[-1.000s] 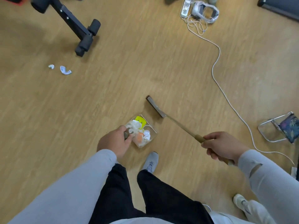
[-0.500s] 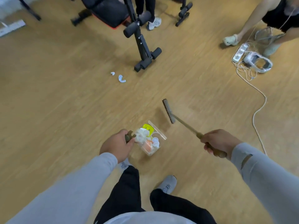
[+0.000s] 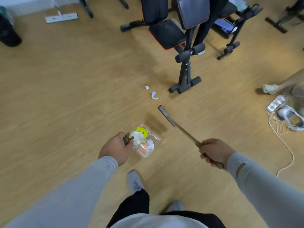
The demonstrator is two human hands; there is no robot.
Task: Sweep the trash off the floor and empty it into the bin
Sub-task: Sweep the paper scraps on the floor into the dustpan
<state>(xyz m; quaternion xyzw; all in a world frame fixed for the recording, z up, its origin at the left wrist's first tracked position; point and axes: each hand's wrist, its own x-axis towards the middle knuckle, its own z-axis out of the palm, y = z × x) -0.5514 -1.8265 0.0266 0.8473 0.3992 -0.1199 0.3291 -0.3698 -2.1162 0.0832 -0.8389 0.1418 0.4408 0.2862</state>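
Note:
My left hand [image 3: 115, 148] grips the handle of a clear dustpan [image 3: 154, 137] held above the floor; it carries white crumpled paper, a yellow scrap and an orange piece. My right hand [image 3: 215, 152] is closed around the wooden handle of a small broom [image 3: 166, 116], whose head points forward and hangs above the floor. Two white scraps of trash [image 3: 154, 96] lie on the wooden floor just beyond the broom head, near the foot of a bench. A dark bin [image 3: 8, 32] stands at the far left edge.
Black exercise benches [image 3: 184, 51] stand ahead and to the right. A flat mop [image 3: 61, 17] lies at the back left. A power strip with white cables [image 3: 283, 112] sprawls at the right, beside another person's foot [image 3: 269, 88].
My view has lifted and shifted forward, bringing the benches, mop and bin into sight. Both hands keep their grips; the two white scraps now lie close ahead of the broom head.

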